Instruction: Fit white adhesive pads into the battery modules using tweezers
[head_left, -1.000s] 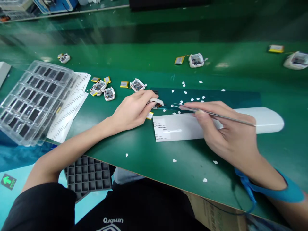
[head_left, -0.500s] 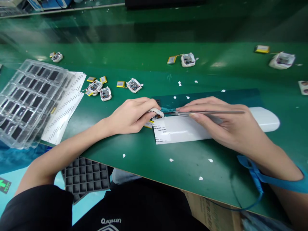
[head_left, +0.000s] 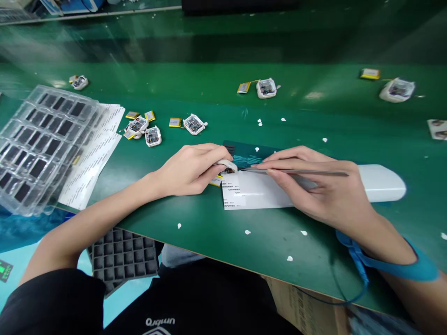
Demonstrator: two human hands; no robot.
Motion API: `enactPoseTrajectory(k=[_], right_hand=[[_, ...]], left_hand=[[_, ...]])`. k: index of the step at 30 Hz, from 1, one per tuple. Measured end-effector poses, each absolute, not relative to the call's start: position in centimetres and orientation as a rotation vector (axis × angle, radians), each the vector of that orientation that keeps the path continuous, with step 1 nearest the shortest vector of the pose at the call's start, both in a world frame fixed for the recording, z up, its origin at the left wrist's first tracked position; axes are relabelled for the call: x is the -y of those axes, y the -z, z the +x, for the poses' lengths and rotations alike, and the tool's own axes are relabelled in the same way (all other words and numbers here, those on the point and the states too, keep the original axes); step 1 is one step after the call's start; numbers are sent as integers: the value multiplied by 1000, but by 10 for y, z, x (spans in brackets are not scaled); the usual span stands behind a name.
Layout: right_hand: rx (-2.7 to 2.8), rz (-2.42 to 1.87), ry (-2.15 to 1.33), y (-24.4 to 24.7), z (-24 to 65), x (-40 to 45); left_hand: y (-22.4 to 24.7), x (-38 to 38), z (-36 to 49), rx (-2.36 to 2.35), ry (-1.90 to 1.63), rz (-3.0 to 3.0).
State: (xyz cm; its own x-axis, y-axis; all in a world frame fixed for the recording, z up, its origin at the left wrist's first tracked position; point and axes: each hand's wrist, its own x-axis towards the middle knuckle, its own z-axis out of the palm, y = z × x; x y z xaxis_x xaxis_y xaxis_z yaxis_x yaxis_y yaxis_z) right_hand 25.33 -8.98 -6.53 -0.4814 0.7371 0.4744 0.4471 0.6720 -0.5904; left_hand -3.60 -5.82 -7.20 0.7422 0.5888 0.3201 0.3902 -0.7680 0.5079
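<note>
My left hand (head_left: 195,170) pinches a small white device casing (head_left: 228,165) whose open side shows a circuit board. A yellow-edged battery (head_left: 216,180) lies just below it. Metal tweezers (head_left: 310,172) are gripped in my right hand (head_left: 321,186), their tips touching or very near the casing's right side; exact contact cannot be made out. Under both lies a white sheet with printed labels (head_left: 258,193), partly over a dark green translucent sheet (head_left: 244,151). A blue strap (head_left: 401,267) circles my right wrist.
Open casings with batteries, such as one (head_left: 194,124) at centre left and another (head_left: 267,88) farther back, lie on the green table (head_left: 209,223). Stacked clear trays (head_left: 45,139) rest on label sheets (head_left: 110,118) at left. Small white stickers are scattered about. A blue cord hangs at right.
My right hand and the tweezers have shifted slightly left and down, with the tips nearer the casing. The casings at the back have moved left. The dark sheet's right part now sits lower.
</note>
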Motion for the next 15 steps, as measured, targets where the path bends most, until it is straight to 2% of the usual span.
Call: enactPoseTrajectory(k=[15], right_hand=[[2179, -949, -387, 69, 252, 92]], left_hand=[[77, 72, -28, -654, -596, 2770]])
